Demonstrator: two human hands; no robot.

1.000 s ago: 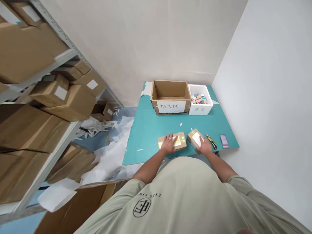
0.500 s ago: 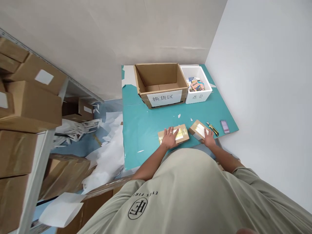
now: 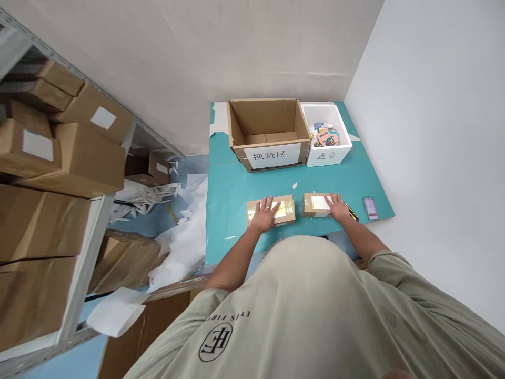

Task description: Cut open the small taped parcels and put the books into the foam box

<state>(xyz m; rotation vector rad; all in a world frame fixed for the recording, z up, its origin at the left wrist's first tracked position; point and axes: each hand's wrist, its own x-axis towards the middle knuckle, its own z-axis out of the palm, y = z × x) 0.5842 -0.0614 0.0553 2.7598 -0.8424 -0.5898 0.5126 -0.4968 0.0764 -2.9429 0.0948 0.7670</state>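
My left hand (image 3: 264, 216) rests on a taped cardboard parcel (image 3: 289, 210) with a pale label, its fingers spread across the top. A second, smaller cardboard parcel (image 3: 308, 204), also labelled, sits just to the right with a gap between the two. My right hand (image 3: 337, 208) lies over that parcel's right end, fingers stretched out and apart. Beside the right hand, a yellow-and-black utility knife (image 3: 351, 211) is partly covered by it. The undersides of both hands are hidden.
On the green-covered table (image 3: 229, 184) stand an open cardboard box (image 3: 240, 155) with a sign and a white foam bin (image 3: 343, 155) holding colourful packets. A blurred purple card-like item (image 3: 371, 208) lies at right. Left are shelves of cartons (image 3: 90, 163) and white packing sheets (image 3: 185, 231).
The right parcel has turned from slanted to nearly straight, my right hand moving with it. The left parcel and my left hand have shifted slightly left, widening the gap. The camera view has shifted.
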